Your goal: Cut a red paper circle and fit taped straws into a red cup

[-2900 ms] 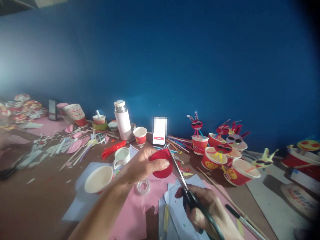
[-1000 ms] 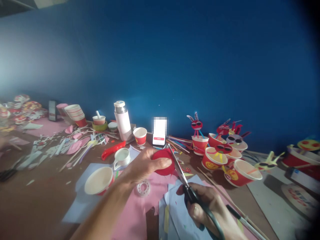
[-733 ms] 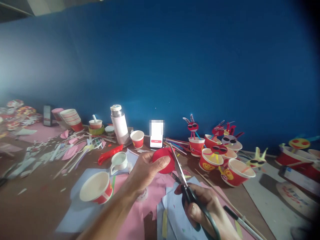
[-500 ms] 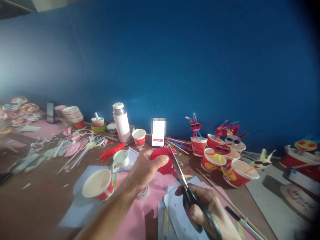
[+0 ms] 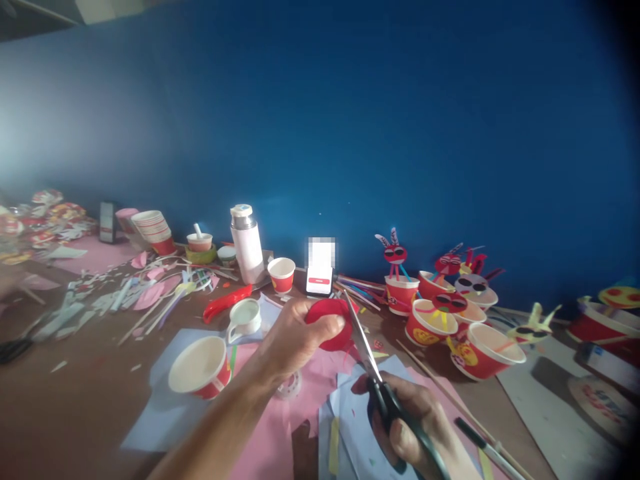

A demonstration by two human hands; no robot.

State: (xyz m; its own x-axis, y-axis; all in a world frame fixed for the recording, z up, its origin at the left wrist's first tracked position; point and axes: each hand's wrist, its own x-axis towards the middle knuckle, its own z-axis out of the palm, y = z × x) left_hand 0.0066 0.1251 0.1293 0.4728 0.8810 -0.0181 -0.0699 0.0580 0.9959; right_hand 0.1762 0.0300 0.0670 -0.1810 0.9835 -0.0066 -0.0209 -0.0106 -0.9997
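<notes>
Pinched in my left hand (image 5: 300,340) is a rounded piece of red paper (image 5: 327,312), with the thumb pressed flat across its front. My right hand (image 5: 420,413) grips black-handled scissors (image 5: 371,363), fingers in the loops. Their blades point up and lie along the paper's right edge; the blades look nearly closed. Below the hands spread pink paper (image 5: 265,427) and pale blue sheets (image 5: 357,427). A roll of tape (image 5: 289,385) sits under my left wrist, partly hidden. To the left lies a paper cup (image 5: 200,367), tipped on its side.
A white mug (image 5: 245,319), red stapler-like tool (image 5: 227,302), thermos (image 5: 247,250) and phone (image 5: 320,273) stand behind. Paper cups with decorated faces (image 5: 433,321) crowd the right. Paper scraps (image 5: 125,293) cover the left. A marker (image 5: 483,440) and a stick (image 5: 440,387) lie right.
The scissor blades look slightly closer together beside the red paper, whose right edge has shifted a little. The whole view has moved slightly, so things appear a little further right.
</notes>
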